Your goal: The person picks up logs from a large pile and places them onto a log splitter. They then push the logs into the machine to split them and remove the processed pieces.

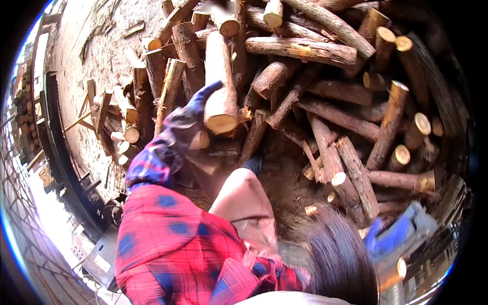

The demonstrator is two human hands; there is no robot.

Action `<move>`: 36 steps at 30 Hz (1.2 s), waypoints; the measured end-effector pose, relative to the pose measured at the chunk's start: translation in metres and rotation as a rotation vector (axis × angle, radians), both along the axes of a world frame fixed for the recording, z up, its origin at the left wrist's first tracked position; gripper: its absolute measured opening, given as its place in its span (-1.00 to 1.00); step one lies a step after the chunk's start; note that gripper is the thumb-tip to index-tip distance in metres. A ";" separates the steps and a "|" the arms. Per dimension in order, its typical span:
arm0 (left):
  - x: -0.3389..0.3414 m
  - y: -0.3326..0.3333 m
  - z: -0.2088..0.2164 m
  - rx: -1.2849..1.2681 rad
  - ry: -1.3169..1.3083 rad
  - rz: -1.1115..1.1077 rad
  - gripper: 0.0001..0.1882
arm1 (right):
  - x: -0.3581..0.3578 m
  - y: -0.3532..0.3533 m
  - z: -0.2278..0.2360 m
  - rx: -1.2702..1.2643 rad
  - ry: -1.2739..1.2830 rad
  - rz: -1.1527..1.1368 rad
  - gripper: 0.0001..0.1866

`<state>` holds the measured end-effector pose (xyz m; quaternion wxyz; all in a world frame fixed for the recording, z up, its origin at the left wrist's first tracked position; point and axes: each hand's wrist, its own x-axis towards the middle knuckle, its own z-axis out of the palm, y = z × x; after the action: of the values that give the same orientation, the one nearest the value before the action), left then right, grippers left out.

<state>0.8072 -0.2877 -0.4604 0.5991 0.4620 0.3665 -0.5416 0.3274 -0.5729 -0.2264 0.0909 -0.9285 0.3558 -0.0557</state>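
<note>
One log (221, 84) is in hand — this looks like the lifting step, pulling it clear of the woodpile (325, 101). The left hand (203, 99), gloved, is wrapped around its side near the cut end, arm stretched up toward twelve o'clock. The right hand (401, 231), at four o'clock, is blurred; its grasp I cannot tell. Next calls for a firm carry — the log looks heavy.

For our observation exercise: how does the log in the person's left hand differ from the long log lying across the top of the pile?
The held log is lifted clear, gripped by the gloved left hand; the long log rests on the pile. The held log points its pale cut end at the camera; the long log lies crosswise. The held log looks thicker. Both keep their brown bark.
</note>
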 end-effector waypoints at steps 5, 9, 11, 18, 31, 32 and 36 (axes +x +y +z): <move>-0.077 0.038 0.189 -0.131 0.359 -0.359 -0.48 | 0.109 0.091 -0.039 0.461 -0.139 0.310 -0.06; -0.114 0.062 0.223 -0.803 -0.910 -1.213 -0.68 | 0.149 0.134 -0.055 0.240 -0.264 0.587 -0.07; -0.135 0.044 0.222 -0.719 -0.837 -1.062 -0.67 | 0.134 0.117 -0.057 0.450 -0.453 0.673 -0.29; -0.284 -0.069 0.210 -0.608 -0.707 -0.213 -0.61 | 0.048 0.092 0.060 0.557 -0.175 0.057 0.23; -0.504 -0.211 0.344 -1.198 -0.126 -0.269 -0.38 | -0.225 0.107 0.121 0.776 -1.040 -0.252 0.27; -0.516 -0.206 0.388 -1.220 -0.602 -0.415 -0.39 | -0.243 0.086 0.137 0.617 -1.021 -0.239 0.27; -0.506 -0.235 0.405 -1.024 -0.966 -0.538 -0.48 | -0.266 -0.022 0.210 0.351 -0.800 -0.258 0.25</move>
<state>0.3016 -0.5224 -0.0551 0.6802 0.3853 -0.3603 -0.5090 0.0609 -0.5950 -0.0168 0.3697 -0.7527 0.4094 -0.3595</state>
